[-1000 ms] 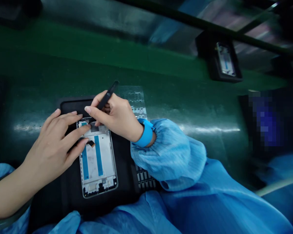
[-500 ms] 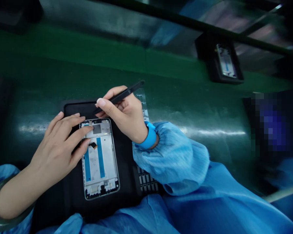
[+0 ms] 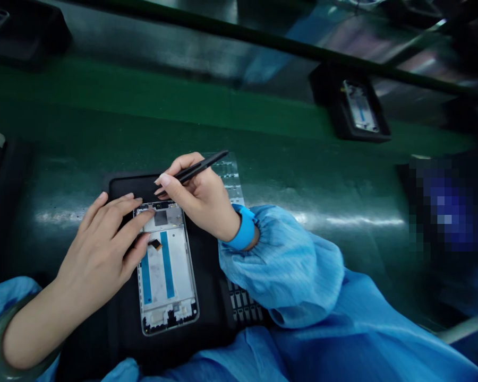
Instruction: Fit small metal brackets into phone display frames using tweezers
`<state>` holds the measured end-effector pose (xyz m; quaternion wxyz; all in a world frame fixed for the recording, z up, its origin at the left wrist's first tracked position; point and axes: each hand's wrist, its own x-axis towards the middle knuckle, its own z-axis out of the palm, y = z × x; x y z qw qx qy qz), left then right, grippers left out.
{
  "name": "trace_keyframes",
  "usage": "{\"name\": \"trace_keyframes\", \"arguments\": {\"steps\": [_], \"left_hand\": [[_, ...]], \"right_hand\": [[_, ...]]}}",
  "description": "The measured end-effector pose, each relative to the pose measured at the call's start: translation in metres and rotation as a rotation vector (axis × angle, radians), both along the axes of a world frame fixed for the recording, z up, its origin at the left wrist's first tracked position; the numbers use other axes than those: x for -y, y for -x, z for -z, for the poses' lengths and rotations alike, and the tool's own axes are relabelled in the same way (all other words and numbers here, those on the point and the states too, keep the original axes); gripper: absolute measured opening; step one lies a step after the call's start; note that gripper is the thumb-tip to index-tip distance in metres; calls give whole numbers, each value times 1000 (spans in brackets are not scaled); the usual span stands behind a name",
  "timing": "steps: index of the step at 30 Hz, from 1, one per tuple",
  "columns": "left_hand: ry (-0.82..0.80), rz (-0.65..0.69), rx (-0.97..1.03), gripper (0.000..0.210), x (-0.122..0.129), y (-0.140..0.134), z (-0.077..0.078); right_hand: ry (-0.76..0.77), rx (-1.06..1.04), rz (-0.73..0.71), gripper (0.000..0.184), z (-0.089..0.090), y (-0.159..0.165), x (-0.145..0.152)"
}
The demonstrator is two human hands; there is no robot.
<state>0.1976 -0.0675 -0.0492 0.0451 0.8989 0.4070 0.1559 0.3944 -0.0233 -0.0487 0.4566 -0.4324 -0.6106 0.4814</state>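
Note:
A silver phone mid-frame (image 3: 183, 281) with two blue adhesive strips lies face up on a black tray (image 3: 209, 265). My left hand (image 3: 105, 241) rests over its upper left edge, fingers stretched out, the index fingertip on the frame. Beside the thumb, a small black flex cable (image 3: 156, 244) sticks up from the frame. Held like a pen, black tweezers (image 3: 199, 168) are in my right hand (image 3: 203, 199), just above the top edge of the phone frame. Their tips are partly hidden by the fingers, so contact cannot be made out.
A clear plastic sheet with small parts (image 3: 229, 175) lies behind my right wrist. Several small grey pieces (image 3: 245, 305) lie in rows right of the phone frame. On the green bench (image 3: 287, 132), a black box (image 3: 362, 124) at the back right holds another phone frame; another box (image 3: 32, 42) stands back left.
The whole view has shifted slightly, so hands and phone frame appear a little lower. The tweezers lie at a slightly flatter angle, their tips close to the frame's top edge.

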Motion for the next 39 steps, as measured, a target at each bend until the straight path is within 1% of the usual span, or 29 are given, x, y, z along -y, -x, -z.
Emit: {"name": "trace_keyframes", "arguments": {"steps": [6, 12, 19, 25, 32, 36, 39], "left_hand": [[11, -9, 19, 33, 0, -1, 0], [5, -14, 15, 33, 1, -4, -3], [9, -25, 31, 33, 1, -3, 0], [1, -23, 30, 33, 1, -3, 0], [-22, -14, 25, 33, 1, -4, 0], [-10, -19, 25, 33, 1, -4, 1], [-6, -14, 25, 32, 1, -4, 1]], "right_hand": [[-44, 154, -32, 21, -2, -2, 0], [-139, 232, -46, 12, -4, -1, -1], [-239, 315, -16, 8, -7, 3, 3], [-261, 312, -10, 8, -6, 3, 3], [-318, 376, -8, 7, -6, 4, 4], [-324, 395, 0, 7, -5, 4, 5], [-383, 431, 5, 4, -4, 5, 6]]}}
